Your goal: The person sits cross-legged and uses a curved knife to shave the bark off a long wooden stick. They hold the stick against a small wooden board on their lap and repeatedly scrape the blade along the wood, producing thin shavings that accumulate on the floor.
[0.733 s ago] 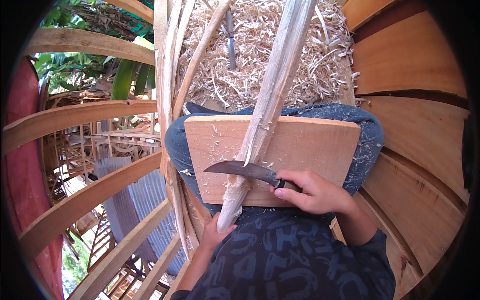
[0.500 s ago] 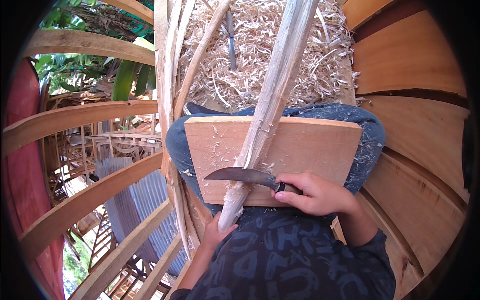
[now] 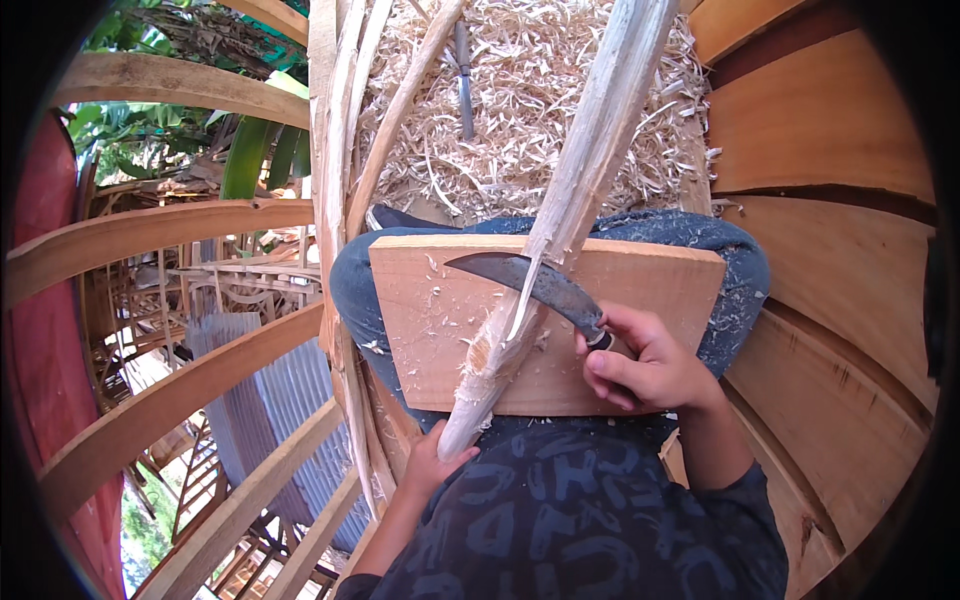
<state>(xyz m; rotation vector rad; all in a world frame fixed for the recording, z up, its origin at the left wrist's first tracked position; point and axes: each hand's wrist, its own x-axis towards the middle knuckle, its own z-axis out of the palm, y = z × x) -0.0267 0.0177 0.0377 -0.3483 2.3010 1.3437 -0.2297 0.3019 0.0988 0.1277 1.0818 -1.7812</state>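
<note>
A long, pale wooden pole (image 3: 590,150) slants across a flat board (image 3: 650,300) on my lap, its near end by my body. My left hand (image 3: 436,460) is closed round that near end. In my right hand (image 3: 645,358) is the dark handle of a curved knife (image 3: 540,285). The blade lies across the pole over the board's far part, its tip toward the left. A thin curl of wood stands up at the blade. Nearer me, a rough, freshly cut patch shows on the pole, and small chips are scattered on the board.
Wood shavings (image 3: 500,110) cover the floor ahead, with a second knife-like tool (image 3: 464,85) lying on them. Long wooden strips (image 3: 345,150) run along my left beside a slatted railing (image 3: 160,235). Wide wooden planks (image 3: 820,120) stand close on my right.
My right hand has moved the knife farther up the pole, and the blade is now angled more. The pole's far end has swung right. My left hand keeps its grip on the near end.
</note>
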